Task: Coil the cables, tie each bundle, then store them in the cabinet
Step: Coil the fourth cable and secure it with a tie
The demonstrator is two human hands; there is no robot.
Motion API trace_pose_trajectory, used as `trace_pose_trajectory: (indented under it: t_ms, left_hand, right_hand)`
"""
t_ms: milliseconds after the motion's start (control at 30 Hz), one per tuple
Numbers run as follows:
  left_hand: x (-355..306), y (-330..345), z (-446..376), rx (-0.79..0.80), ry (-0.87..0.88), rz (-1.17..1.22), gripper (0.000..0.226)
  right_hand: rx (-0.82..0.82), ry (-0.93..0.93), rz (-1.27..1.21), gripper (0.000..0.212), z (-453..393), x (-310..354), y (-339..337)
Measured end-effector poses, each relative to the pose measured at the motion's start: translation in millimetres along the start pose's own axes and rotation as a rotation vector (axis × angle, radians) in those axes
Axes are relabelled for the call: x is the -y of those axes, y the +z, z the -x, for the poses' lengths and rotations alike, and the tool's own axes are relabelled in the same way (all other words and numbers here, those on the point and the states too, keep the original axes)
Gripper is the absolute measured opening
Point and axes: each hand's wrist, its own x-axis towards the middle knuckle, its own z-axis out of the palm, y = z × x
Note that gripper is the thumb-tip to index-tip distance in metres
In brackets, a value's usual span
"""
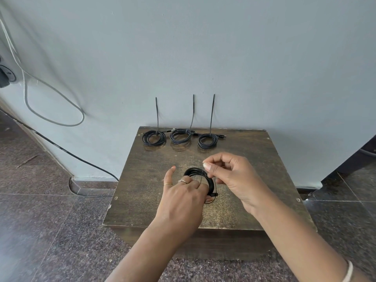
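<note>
Three coiled cable bundles are seen in a row at the far edge of the counter [254, 159], close to the wall: the left bundle [154, 137], the middle bundle [180, 136] and the right bundle [207, 141]. Each one is closed with a cable tie, and the long free tails of the ties stand up against the wall. These three are judged to be coiled and tied already. A fourth coil [200, 176] is held above the middle of the counter. It is gripped by the left hand [183, 198], whose fingers are curled round the near side of the coil, while the little finger is stretched out. The thin tie [201, 179] is pinched between thumb and forefinger of the right hand [230, 178], and it is passed across the coil. Whether the tie is closed yet cannot be told. So the tying of the fourth bundle is in hand. No cabinet is visible, and the storing of all four bundles is still to be done.
</note>
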Motion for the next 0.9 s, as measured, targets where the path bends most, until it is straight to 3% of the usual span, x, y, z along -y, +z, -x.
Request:
trace_pose_trajectory:
  t_ms: [167, 900]
  left_hand:
    - [-0.7, -0.2, 1.6, 0.011, 0.014, -0.01, 0.018]
    - [1.5, -2.6, 0.7, 0.02, 0.013, 0.014, 0.009]
  right_hand:
    - [0.03, 0.012, -0.018, 0.004, 0.2, -2.1, 3.3]
    - [-0.031, 0.036, -0.154, 0.006, 0.6, -2.6, 5.1]
